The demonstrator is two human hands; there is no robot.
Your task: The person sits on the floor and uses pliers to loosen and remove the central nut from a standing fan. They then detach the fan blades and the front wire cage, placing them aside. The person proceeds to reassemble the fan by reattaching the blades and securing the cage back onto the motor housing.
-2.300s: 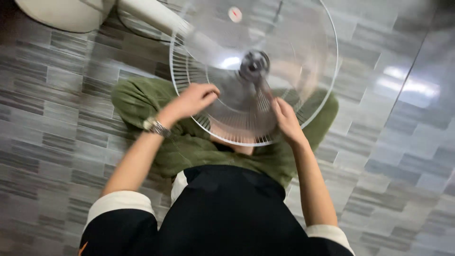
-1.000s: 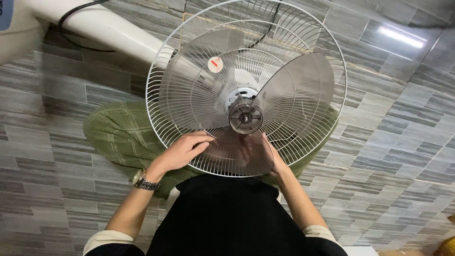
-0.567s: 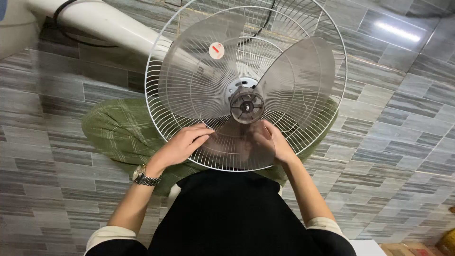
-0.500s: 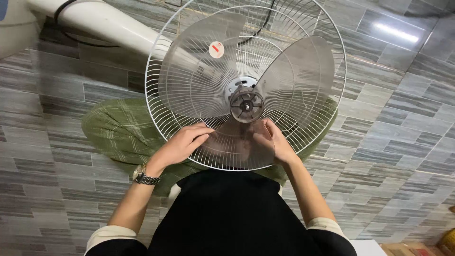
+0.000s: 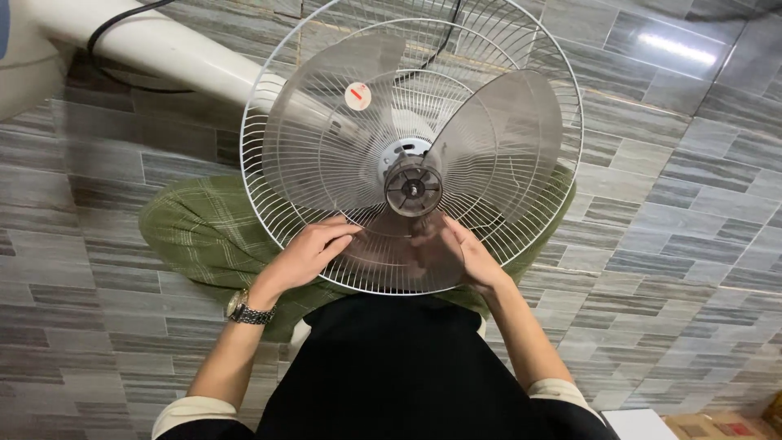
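Since a moment ago the fan head has tipped slightly, its blades turned a little further, while both hands have stayed at the lower edge. The left hand (image 5: 305, 253) lies open, fingers spread, on the lower rim of the white wire fan guard (image 5: 285, 163). The right hand (image 5: 460, 257) rests open against a translucent grey fan blade (image 5: 505, 138), partly seen through it. The fan sits over the person's lap, above green trousers (image 5: 195, 228) and the grey tiled floor (image 5: 81, 204). A wristwatch (image 5: 244, 310) circles the left wrist; the white fan stand (image 5: 163, 49) reaches away to the upper left.
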